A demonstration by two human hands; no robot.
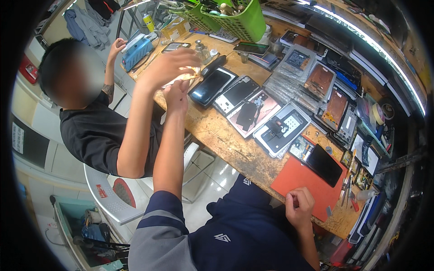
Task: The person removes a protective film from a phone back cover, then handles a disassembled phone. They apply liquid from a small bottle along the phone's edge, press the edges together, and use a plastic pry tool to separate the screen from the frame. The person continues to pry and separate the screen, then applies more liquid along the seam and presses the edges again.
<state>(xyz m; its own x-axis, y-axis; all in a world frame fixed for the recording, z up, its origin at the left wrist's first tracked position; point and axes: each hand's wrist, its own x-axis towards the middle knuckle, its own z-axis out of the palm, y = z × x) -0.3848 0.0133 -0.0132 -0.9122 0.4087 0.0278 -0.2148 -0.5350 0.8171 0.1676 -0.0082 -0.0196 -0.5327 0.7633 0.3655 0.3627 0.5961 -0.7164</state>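
Observation:
My left hand [176, 95] reaches far to the left over the table, fingers closed at a bright, flat piece [193, 72] with an orange-brown edge; glare hides its kind. A co-worker's hand [174, 65] is over the same piece, just above mine. My right hand [300, 207] rests curled at the near edge of an orange mat [294, 178], with nothing visible in it. Beyond it, a phone with a black screen [324, 165] lies on the mat, beside an opened phone body [300, 148] with exposed parts.
Opened phone frames [282, 128] and a dark phone [212, 86] line the wooden table [212, 124]. Bagged phone parts [289, 77] are piled behind. Green baskets [244, 22] of tools stand at the back. Tweezers and red-handled pliers [354, 202] lie right of the mat. A co-worker [104, 131] sits left.

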